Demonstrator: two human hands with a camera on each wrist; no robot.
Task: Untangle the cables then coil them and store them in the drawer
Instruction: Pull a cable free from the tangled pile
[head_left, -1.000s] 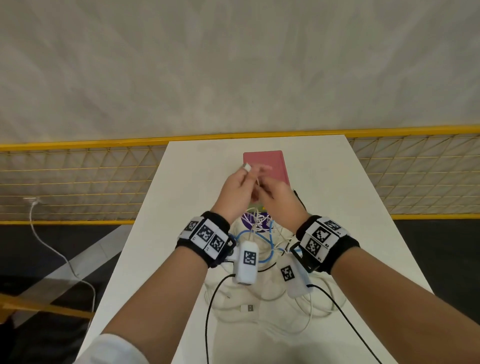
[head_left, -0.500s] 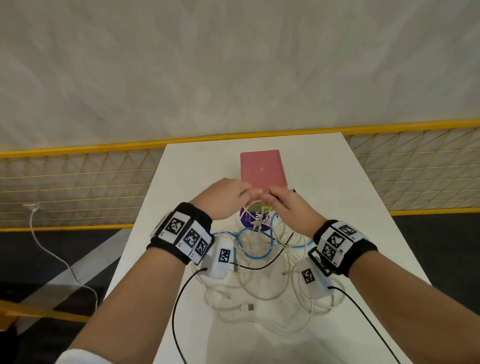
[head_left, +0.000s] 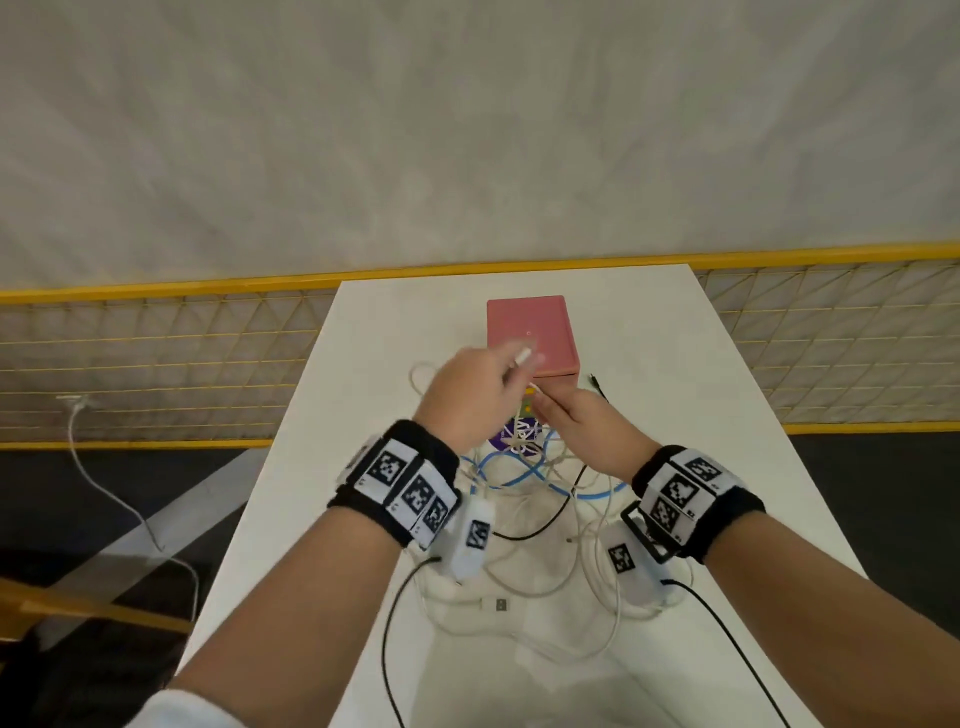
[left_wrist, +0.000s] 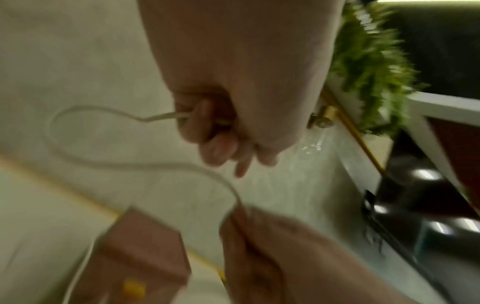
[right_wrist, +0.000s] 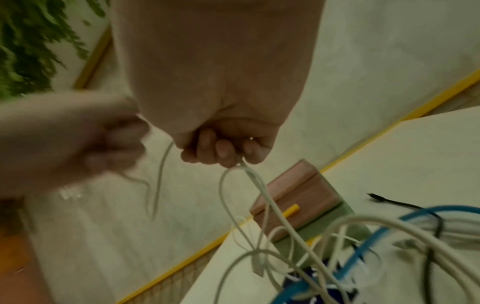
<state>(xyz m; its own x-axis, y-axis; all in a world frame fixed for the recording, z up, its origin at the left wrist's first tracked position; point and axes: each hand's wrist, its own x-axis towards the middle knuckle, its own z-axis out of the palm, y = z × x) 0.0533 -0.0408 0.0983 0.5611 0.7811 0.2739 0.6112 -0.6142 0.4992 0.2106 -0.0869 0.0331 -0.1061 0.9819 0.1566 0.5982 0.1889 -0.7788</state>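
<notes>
A tangle of white, blue and black cables (head_left: 540, 499) lies on the white table (head_left: 675, 364), in front of a small pink drawer box (head_left: 530, 332). My left hand (head_left: 467, 400) is raised over the tangle and pinches a thin white cable (left_wrist: 109, 115) near its white plug end (head_left: 522, 356). My right hand (head_left: 582, 431) sits just right of it, fingers curled round white cable strands (right_wrist: 259, 185) that run down into the tangle. The blue cable (right_wrist: 363, 246) loops under my right wrist. The hands nearly touch.
A purple printed item (head_left: 519, 434) lies under the cables beside the box. A black cable end (head_left: 595, 382) points right of the box. A loose USB plug (head_left: 496, 604) lies near the front. Yellow mesh fencing (head_left: 156, 364) flanks the table.
My left hand has lifted up and away with the white plug end, drawing a loop of cable out to the left. The right hand stays low over the tangle.
</notes>
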